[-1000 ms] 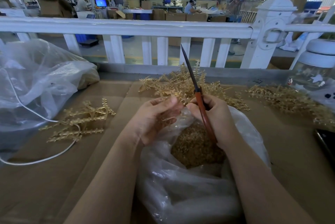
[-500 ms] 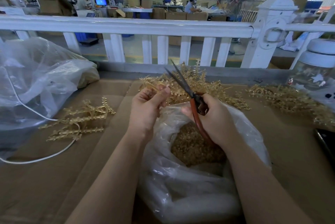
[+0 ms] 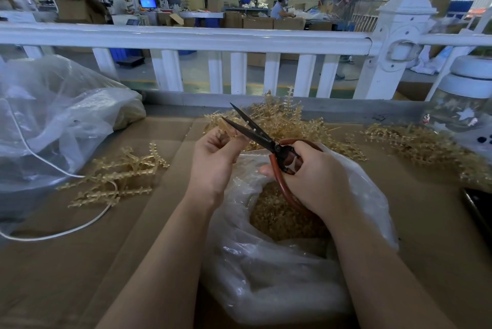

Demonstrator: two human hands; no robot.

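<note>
My right hand (image 3: 311, 176) grips red-handled scissors (image 3: 266, 139) with dark blades spread open, pointing up and left. My left hand (image 3: 215, 155) pinches a small tan plastic sprig (image 3: 226, 126) right at the blades. Below both hands sits an open clear plastic bag (image 3: 266, 275) holding a heap of tan cut pieces (image 3: 279, 216). A pile of tan plastic branches (image 3: 287, 123) lies just behind the hands on the cardboard-covered table (image 3: 80, 262).
More branches lie at left (image 3: 114, 179) and at right (image 3: 426, 144). A big clear bag (image 3: 53, 115) and a white cord (image 3: 66, 230) are at left. A glass jar (image 3: 463, 105) stands at right, a dark flat object (image 3: 479, 208) at the edge. A white railing (image 3: 186, 38) borders the back.
The scissors swung from upright and closed to tilted left with blades spread. My left hand rose from the bag mouth and brought a sprig up to the blades.
</note>
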